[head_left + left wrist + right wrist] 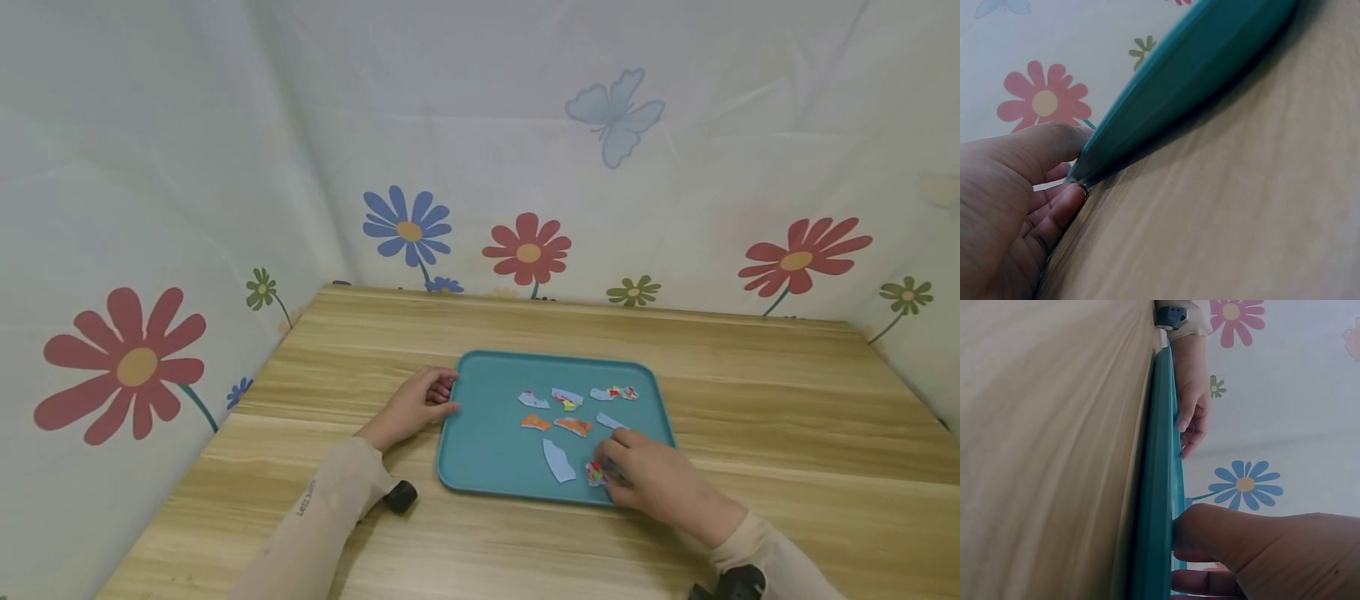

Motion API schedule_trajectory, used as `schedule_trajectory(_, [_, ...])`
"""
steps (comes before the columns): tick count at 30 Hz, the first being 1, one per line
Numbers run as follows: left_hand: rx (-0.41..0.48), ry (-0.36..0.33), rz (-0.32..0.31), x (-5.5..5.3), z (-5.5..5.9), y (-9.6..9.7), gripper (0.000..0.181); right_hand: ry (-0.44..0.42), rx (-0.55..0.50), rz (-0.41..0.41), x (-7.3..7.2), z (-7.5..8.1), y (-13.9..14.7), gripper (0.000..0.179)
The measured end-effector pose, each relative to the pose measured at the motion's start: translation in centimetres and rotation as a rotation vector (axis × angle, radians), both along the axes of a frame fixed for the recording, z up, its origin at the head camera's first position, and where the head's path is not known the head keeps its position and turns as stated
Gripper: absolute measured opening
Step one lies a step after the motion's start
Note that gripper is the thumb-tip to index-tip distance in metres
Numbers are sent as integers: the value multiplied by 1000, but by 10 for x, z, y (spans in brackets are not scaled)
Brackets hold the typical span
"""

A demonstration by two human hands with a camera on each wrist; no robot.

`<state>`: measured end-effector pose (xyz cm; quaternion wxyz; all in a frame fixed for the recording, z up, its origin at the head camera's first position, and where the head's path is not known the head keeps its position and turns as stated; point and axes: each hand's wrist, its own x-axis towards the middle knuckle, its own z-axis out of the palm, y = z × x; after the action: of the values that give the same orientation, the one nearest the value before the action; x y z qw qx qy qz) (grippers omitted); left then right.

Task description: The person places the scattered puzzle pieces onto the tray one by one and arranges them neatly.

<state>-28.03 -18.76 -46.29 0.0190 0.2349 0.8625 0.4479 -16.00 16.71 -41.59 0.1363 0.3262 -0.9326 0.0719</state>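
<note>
In the head view a teal tray [487, 467] lies on the table with several irregular puzzle pieces on it. My left hand [416, 408] grips the tray's left edge; the left wrist view shows the thumb on the rim and fingers beneath. Over the tray's front right corner, my right hand [660, 483] has its thumb and fingers curled round a red-and-yellow puzzle piece [595, 474], which they partly cover. Left of it lies a long pale blue piece [558, 461]. Another pale piece [611, 421] is just beyond the fingers. The right wrist view hides the fingertips behind the tray wall.
Two orange pieces [573, 427] lie mid-tray, and pale pieces with coloured patches [567, 399] form a row behind them. The wooden table [787, 400] extends around the tray. A flowered cloth [480, 125] hangs along the table's back and sides.
</note>
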Motion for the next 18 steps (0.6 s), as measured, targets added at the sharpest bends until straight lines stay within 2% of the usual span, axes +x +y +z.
schedule_trajectory(12, [1, 17, 3, 2, 0, 1, 48, -44, 9, -13, 0, 10, 7, 24])
schedule_trajectory(18, [-9, 23, -9, 1, 0, 0, 49, -65, 6, -63, -1, 11, 13, 28])
